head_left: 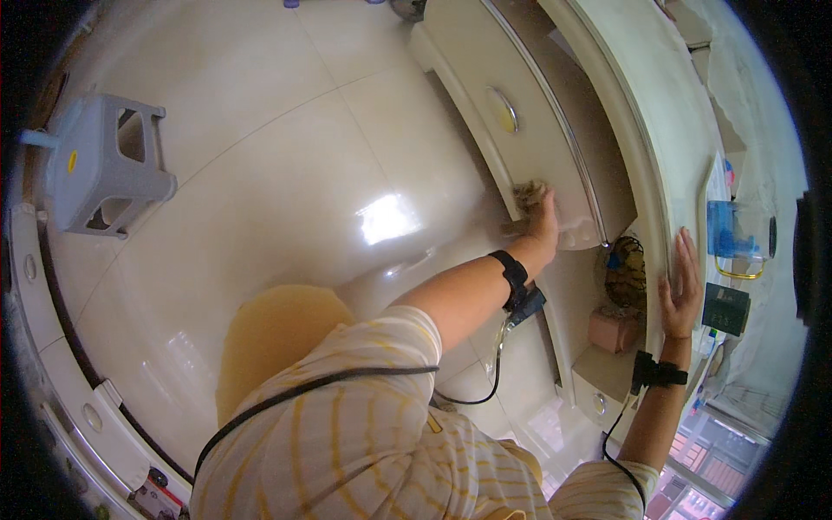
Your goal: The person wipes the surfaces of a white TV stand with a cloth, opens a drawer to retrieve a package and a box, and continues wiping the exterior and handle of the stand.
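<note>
My left hand (543, 227) is closed on a crumpled grey-brown cloth (526, 198). It presses the cloth against the lower edge of a cream drawer front (485, 91), which has an oval metal handle (502, 109). Motion blurs the cloth a little, and part of it is hidden by my fingers. Flat on the edge of the pale countertop (646, 78) lies my right hand (683, 290), fingers stretched out and holding nothing. Both wrists carry black straps with cables.
A grey plastic stool (113, 165) stands on the glossy tiled floor (286, 165) at the left. The open shelf holds a pink box (614, 330) and a dark round object (626, 270). On the countertop are a blue clear container (735, 230) and a dark green box (726, 308).
</note>
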Action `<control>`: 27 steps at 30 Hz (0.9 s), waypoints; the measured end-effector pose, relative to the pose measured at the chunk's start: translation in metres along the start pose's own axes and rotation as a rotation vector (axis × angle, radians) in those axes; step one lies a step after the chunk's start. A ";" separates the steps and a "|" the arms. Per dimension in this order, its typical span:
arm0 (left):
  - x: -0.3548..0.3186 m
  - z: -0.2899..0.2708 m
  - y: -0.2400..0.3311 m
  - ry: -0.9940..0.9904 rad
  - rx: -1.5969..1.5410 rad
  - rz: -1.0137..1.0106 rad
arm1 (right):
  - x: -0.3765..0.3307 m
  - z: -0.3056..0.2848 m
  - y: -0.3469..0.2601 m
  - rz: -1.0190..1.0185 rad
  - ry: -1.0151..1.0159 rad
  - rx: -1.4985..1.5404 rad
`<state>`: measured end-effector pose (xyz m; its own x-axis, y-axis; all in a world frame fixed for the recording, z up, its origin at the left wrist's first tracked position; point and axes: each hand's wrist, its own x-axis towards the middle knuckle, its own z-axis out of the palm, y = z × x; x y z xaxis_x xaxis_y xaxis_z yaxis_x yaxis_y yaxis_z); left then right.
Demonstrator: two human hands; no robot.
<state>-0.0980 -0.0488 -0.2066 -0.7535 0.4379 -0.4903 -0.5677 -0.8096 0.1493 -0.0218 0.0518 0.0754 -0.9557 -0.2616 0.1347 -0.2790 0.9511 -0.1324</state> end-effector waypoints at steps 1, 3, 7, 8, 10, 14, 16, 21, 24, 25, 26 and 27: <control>0.004 -0.006 0.010 0.012 -0.027 -0.027 | 0.000 0.001 0.001 0.009 -0.008 -0.009; 0.005 -0.009 0.028 0.026 -0.083 -0.086 | -0.001 -0.001 0.009 0.017 -0.015 -0.024; -0.028 0.024 0.076 0.141 -0.041 -0.047 | -0.010 -0.007 0.016 0.000 -0.020 -0.052; -0.031 0.023 0.088 0.145 -0.030 0.047 | -0.008 -0.005 0.012 -0.003 -0.021 -0.045; -0.005 0.006 0.089 0.154 -0.018 0.148 | -0.005 -0.001 0.011 -0.011 -0.023 -0.021; 0.033 -0.008 0.089 0.009 -0.070 0.055 | -0.009 -0.006 0.012 0.043 -0.035 0.013; 0.041 -0.013 0.106 0.056 -0.001 0.125 | -0.009 -0.006 0.013 0.011 -0.044 0.006; 0.100 -0.048 0.141 -0.010 -0.233 0.328 | -0.009 -0.003 0.017 0.004 -0.042 -0.008; 0.139 -0.068 0.219 -0.144 -0.133 0.440 | -0.005 -0.002 0.012 0.006 -0.047 0.027; 0.146 -0.067 0.236 -0.149 -0.136 0.432 | -0.008 -0.004 0.014 0.036 -0.057 0.020; 0.150 -0.063 0.251 -0.143 -0.027 0.394 | -0.012 -0.007 0.017 0.047 -0.058 0.009; 0.157 -0.061 0.271 -0.139 0.032 0.386 | -0.012 -0.007 0.019 0.018 -0.068 -0.022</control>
<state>-0.3496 -0.2237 -0.2957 -0.9496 0.1545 -0.2727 -0.2426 -0.9132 0.3275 -0.0154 0.0741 0.0784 -0.9650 -0.2539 0.0655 -0.2599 0.9590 -0.1129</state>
